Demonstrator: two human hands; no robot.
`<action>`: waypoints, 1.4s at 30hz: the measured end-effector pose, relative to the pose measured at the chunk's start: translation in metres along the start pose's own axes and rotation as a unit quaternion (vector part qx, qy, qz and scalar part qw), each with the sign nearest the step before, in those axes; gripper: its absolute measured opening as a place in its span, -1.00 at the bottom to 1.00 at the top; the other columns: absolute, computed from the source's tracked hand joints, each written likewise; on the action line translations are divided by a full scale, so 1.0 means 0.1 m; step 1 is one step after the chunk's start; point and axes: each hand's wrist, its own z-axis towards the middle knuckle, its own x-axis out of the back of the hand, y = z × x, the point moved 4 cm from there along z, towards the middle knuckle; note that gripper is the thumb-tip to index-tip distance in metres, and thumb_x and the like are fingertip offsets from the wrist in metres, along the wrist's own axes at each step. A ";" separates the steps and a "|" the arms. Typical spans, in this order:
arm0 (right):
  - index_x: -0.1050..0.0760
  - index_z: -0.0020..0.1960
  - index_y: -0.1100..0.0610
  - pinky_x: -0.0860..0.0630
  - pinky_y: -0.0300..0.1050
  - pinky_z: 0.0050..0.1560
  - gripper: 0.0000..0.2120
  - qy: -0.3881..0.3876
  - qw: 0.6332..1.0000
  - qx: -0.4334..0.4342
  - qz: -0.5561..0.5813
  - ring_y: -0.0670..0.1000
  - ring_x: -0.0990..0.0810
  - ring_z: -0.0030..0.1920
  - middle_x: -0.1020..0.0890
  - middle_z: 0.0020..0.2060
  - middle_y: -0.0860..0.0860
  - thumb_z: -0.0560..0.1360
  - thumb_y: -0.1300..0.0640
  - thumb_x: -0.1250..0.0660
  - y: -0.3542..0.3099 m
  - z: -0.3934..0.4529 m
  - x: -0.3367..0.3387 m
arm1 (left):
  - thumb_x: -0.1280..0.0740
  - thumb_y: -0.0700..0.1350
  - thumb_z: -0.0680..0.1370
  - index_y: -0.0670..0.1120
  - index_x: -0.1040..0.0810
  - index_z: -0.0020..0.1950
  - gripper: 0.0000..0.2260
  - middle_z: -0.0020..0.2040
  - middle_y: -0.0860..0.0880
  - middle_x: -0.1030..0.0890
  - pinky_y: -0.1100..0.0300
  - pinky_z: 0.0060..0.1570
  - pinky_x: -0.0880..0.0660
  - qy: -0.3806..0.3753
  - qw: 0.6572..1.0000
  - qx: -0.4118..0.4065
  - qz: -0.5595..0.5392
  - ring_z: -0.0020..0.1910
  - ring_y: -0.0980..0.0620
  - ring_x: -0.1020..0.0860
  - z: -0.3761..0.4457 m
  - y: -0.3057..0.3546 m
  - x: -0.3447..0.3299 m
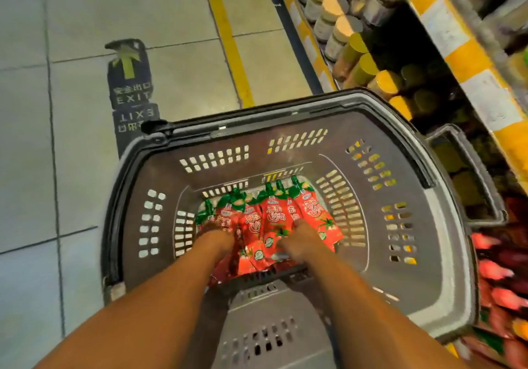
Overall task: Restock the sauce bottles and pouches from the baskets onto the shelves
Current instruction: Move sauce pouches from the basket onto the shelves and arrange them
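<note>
Both hands reach into the grey basket [445,254]: left hand [217,236] and right hand [298,244] rest on red tomato-sauce pouches [274,220]. Whether the fingers grip any cannot be told. Gathering a flat, aligned stack by the bodies should ease shelving.

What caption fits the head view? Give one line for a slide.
Both hands, left and right, reach into a grey basket of red pouches beside stocked shelves.

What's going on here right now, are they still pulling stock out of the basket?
A person is reaching both hands into a dark grey plastic shopping basket on the tiled floor beside the shelves. The left hand and right hand are down on a pile of red sauce pouches with green tops at the basket's bottom, apparently gathering them. Nothing is lifted out yet. Jars with yellow and beige lids line the shelf at right. Whether the fingers have closed around pouches is unclear.
</note>
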 end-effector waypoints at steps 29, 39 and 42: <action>-0.57 -0.10 0.14 -0.67 0.03 -0.30 -0.91 -0.079 0.944 -0.039 0.318 0.09 -0.69 -0.39 -0.66 -0.36 0.09 0.40 0.25 -0.38 -0.10 -0.94 0.84 | -0.53 -0.01 0.52 -0.27 -0.60 0.09 -0.65 -0.21 -0.21 -0.73 0.07 -0.29 -0.65 0.013 0.937 -0.114 -0.329 -0.29 -0.15 -0.72 -1.17 0.25 0.77; -0.59 0.09 0.16 -0.66 0.10 -0.13 -0.79 0.026 0.902 0.069 0.426 0.20 -0.69 -0.09 -0.69 0.00 0.18 0.46 0.27 -0.37 0.26 -2.33 1.81 | -0.36 -0.22 0.55 -0.20 -0.56 0.09 -0.86 -0.17 -0.22 -0.70 0.08 -0.29 -0.65 -0.103 0.840 -0.217 -0.486 -0.33 -0.12 -0.67 -2.41 0.67 0.92; -0.58 0.12 0.24 -0.67 0.07 -0.21 -0.80 0.071 0.861 0.104 0.492 0.18 -0.69 -0.13 -0.69 -0.02 0.22 0.50 0.32 -0.35 0.59 -2.80 2.06 | -0.34 -0.32 0.56 -0.17 -0.53 0.03 -0.91 -0.14 -0.22 -0.63 0.05 -0.22 -0.63 -0.096 0.823 -0.301 -0.472 -0.29 -0.11 -0.62 -2.83 1.07 0.92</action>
